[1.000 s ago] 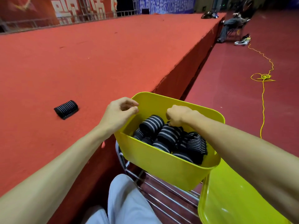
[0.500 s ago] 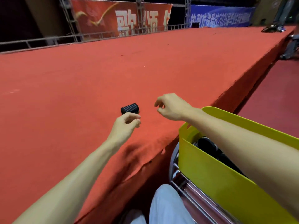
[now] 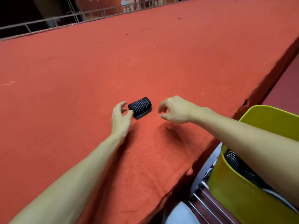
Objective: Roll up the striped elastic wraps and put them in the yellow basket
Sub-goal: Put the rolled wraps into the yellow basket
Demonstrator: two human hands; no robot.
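**1 rolled wrap, 2 empty hands**

1 rolled wrap [image 3: 140, 106], black with thin white stripes, lies on its side on the red carpet [image 3: 80, 94], with its loose tail end flat beneath it on the side facing the person. The left hand [image 3: 120, 118] is beside the roll's left end, fingers spread wide and thumb up against that end. I cannot tell whether the thumb actually touches it. The hand grips nothing. The right hand [image 3: 175, 109] hovers just to the right of the roll, apart from it, fingers loosely bent downward and holding nothing. The roll sits between the 2 hands, nearer the left. The yellow basket [image 3: 234, 199] stands well to the right, past the carpet's edge, on metal bars [image 3: 203, 194]. More striped rolls [image 3: 232, 158] show inside it, partly hidden by the right forearm.
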